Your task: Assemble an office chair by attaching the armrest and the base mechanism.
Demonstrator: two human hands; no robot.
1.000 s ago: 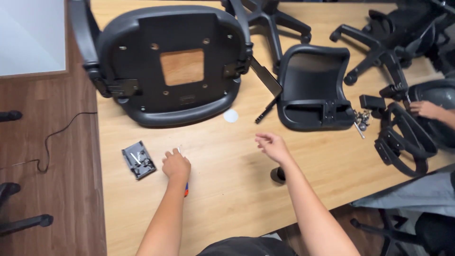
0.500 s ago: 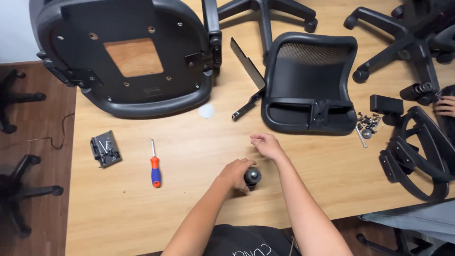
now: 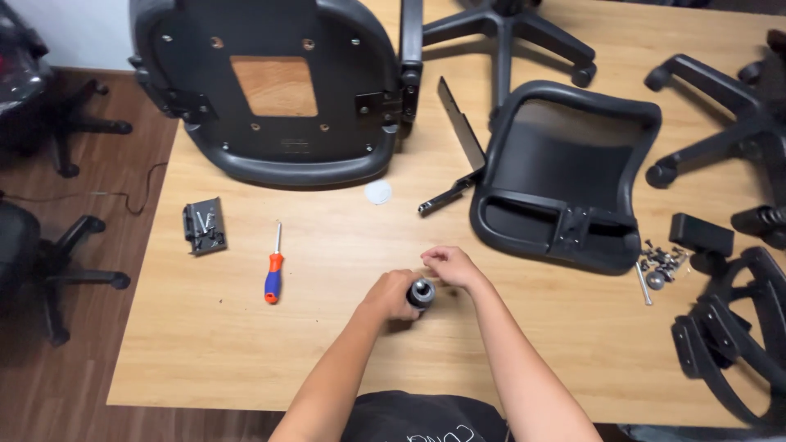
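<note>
You are gripping the small dark cylinder (image 3: 421, 292) upright in your left hand (image 3: 391, 296) while your right hand (image 3: 449, 267) is pinching just beside its top.

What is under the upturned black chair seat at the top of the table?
Under the chair seat only the wooden table shows: bare wood appears through the square opening in its middle and around its rim. Anything lying beneath the plastic shell itself is covered and cannot be seen.

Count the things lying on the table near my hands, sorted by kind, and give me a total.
Screwdrivers: 1
Small dark cylinders, gripped by the left hand, right hand touching: 1
White discs: 1
Grey hardware packs: 1
Total: 4
</note>
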